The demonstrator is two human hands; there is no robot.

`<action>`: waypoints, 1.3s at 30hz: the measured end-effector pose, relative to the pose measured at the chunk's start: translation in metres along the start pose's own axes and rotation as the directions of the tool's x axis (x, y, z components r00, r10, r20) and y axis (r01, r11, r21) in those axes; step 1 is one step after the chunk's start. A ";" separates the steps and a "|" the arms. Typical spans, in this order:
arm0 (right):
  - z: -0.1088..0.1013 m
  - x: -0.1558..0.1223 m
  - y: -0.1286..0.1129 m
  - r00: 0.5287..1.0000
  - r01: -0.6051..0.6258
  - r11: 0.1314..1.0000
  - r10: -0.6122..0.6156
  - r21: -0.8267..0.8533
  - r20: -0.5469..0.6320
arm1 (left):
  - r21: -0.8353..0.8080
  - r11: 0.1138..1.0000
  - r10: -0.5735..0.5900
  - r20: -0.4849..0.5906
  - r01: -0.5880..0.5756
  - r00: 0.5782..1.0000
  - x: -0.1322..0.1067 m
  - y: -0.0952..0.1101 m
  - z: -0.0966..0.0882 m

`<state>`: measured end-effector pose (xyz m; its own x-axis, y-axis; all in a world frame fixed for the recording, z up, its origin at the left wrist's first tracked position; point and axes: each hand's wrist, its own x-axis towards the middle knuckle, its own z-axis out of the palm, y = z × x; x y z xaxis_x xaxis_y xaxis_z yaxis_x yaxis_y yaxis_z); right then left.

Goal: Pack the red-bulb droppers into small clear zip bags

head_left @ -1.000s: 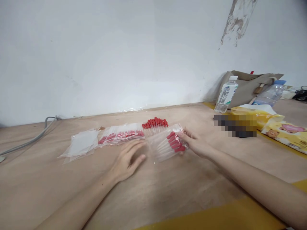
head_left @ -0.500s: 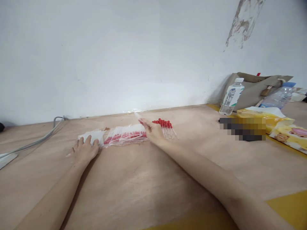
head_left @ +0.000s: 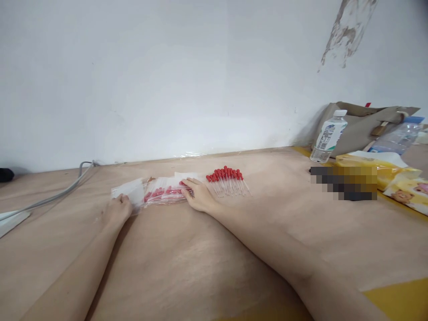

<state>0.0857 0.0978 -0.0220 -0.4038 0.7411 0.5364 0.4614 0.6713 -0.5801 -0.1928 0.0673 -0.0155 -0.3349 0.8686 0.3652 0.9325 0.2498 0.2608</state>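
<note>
My left hand has its fingers curled at the near edge of a small pile of clear plastic bags, pinching a bag there. To its right, several bagged droppers with red bulbs lie in an overlapping row. At the right end of that row my right hand has its thumb and fingers closed on a bagged dropper, low over the others; its fingers partly cover the bag. Just beyond this hand, loose droppers with red bulbs and thin clear stems lie side by side, bulbs toward the wall.
A grey cable and a white flat object lie at the left. On the right stand a water bottle, a grey bag and a larger clear bottle. Yellow packs lie before them. A wall rises behind.
My right hand has moved left and down with the bagged dropper onto the row, uncovering more loose droppers. My left hand's fingers have gone from spread to curled at the clear bags.
</note>
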 end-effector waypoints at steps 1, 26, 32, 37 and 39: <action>-0.001 -0.002 -0.003 1.000 0.013 0.999 -0.014 -0.037 -0.019 | -0.019 0.999 -0.027 -0.073 0.026 0.997 -0.001 0.001 -0.001; -0.137 -0.038 0.091 0.740 -0.666 0.686 0.657 -0.294 -0.143 | -0.360 0.678 0.735 0.345 -0.641 0.585 -0.138 0.171 -0.027; -0.135 -0.024 0.082 0.737 -0.630 0.645 0.672 -0.431 -0.072 | -0.406 0.549 0.832 0.176 -0.731 0.526 -0.125 0.167 -0.032; -0.136 -0.022 0.081 0.785 -0.557 0.653 0.615 -0.513 -0.069 | -0.558 0.303 0.953 0.196 -0.773 0.232 -0.120 0.164 -0.026; -0.138 -0.025 0.082 0.819 -0.516 0.674 0.569 -0.529 -0.074 | -0.534 0.322 0.944 0.239 -0.782 0.226 -0.130 0.169 -0.030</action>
<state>0.2424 0.1330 0.0016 -0.0100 0.9879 0.1547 0.9371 0.0632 -0.3432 0.0038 -0.0160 0.0079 0.8371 0.5347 0.1158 0.4900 -0.8269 0.2759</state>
